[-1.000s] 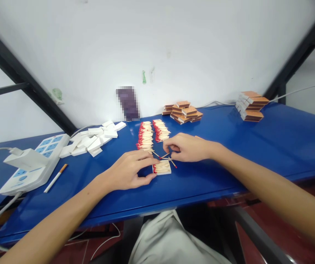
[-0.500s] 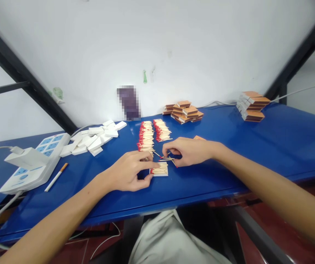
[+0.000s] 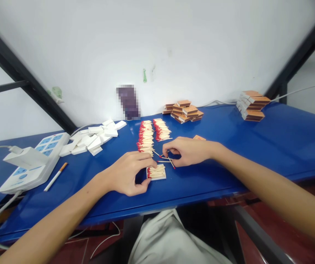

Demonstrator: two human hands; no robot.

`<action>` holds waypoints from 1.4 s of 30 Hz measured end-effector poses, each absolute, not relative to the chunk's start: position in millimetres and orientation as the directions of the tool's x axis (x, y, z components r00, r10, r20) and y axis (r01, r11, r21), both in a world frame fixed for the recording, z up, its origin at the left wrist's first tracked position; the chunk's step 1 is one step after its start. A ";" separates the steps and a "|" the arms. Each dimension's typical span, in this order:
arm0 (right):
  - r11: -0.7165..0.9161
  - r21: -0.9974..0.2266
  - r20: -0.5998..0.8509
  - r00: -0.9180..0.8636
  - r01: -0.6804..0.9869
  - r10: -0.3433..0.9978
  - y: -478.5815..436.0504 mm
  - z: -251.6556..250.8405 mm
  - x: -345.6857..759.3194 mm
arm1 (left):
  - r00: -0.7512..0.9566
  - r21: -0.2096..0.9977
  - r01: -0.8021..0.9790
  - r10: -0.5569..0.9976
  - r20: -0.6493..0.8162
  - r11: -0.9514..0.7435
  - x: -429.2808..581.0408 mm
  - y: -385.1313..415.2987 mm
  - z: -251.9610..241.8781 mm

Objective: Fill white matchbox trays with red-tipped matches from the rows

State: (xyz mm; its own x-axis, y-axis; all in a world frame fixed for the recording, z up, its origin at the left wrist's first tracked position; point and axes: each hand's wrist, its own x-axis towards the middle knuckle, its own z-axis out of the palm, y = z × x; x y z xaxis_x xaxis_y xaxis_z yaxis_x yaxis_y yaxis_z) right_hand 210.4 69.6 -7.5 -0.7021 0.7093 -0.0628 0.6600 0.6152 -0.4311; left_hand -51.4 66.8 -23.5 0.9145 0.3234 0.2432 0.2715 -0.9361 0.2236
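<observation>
A small white matchbox tray (image 3: 164,173) holds a row of matches with red heads at its left end. My left hand (image 3: 129,173) grips this tray at its left end, thumb on the near side and forefinger on the far side. Just to the right, my right hand (image 3: 186,152) is curled with its fingertips on a few loose matches (image 3: 163,161); its fingers partly cover them. Beyond the hands lie two piles of matches, a long left pile (image 3: 146,135) and a shorter right pile (image 3: 161,129), with red heads mostly facing left.
White empty trays (image 3: 94,135) lie heaped at the left, near a power strip (image 3: 50,146) and a cigarette (image 3: 55,178). Brown matchboxes (image 3: 186,110) are piled at the wall, more stacked boxes (image 3: 252,105) at the right. One orange piece (image 3: 199,138) lies behind my right wrist.
My left hand has shifted the tray slightly left and nearer; its forefinger has moved off the matches to the tray's far side. My right hand has barely moved.
</observation>
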 end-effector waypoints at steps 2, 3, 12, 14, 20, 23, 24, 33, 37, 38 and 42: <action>0.616 -0.433 -0.064 -0.704 0.658 0.707 68.8 -6.7 210.3 | 0.914 0.233 0.269 0.324 0.243 -0.935 -51.9 66.8 -23.3; 0.616 -0.434 -0.064 -0.704 0.658 0.707 68.5 -6.4 210.2 | 0.914 0.239 0.269 0.326 0.241 -0.933 -52.1 66.8 -23.1; 0.606 -0.449 -0.067 -0.700 0.657 0.711 68.5 -6.5 210.0 | 0.922 0.295 0.249 0.320 0.220 -0.922 -51.8 68.1 -23.2; 0.605 -0.451 -0.066 -0.701 0.656 0.710 68.6 -6.6 210.2 | 0.925 0.300 0.231 0.305 0.228 -0.925 -52.0 68.7 -24.1; 0.603 -0.450 -0.056 -0.694 0.659 0.718 68.8 -8.4 209.4 | 0.930 0.317 0.221 0.297 0.216 -0.922 -52.9 69.4 -23.1; 0.604 -0.441 -0.052 -0.691 0.664 0.721 69.0 -9.2 209.4 | 0.930 0.327 0.222 0.301 0.213 -0.919 -52.2 68.7 -21.6; 0.606 -0.439 -0.049 -0.691 0.663 0.721 69.1 -9.3 209.5 | 0.930 0.330 0.225 0.303 0.209 -0.917 -51.8 68.4 -21.3; 0.614 -0.445 -0.011 -0.689 0.652 0.724 69.7 -9.9 209.7 | 0.932 0.335 0.236 0.310 0.188 -0.912 -52.4 68.0 -23.8; 0.625 -0.442 0.005 -0.695 0.643 0.719 70.0 -9.9 209.4 | 0.933 0.342 0.234 0.309 0.184 -0.910 -53.6 67.7 -24.9; 0.625 -0.443 0.004 -0.696 0.643 0.718 70.0 -9.8 209.3 | 0.932 0.334 0.241 0.314 0.183 -0.911 -53.8 67.7 -25.0; 0.603 -0.449 -0.017 -0.682 0.659 0.732 69.5 -8.5 209.2 | 0.919 0.292 0.255 0.326 0.224 -0.922 -53.8 68.6 -25.0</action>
State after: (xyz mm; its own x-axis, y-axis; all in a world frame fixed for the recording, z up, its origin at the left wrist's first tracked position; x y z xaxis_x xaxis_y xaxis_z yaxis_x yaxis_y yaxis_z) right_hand 209.2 69.5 -8.5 -0.6815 0.7316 -0.0172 0.6591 0.6034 -0.4488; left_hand -53.8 68.6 -25.0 0.9186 0.3255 0.2240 0.2554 -0.9217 0.2919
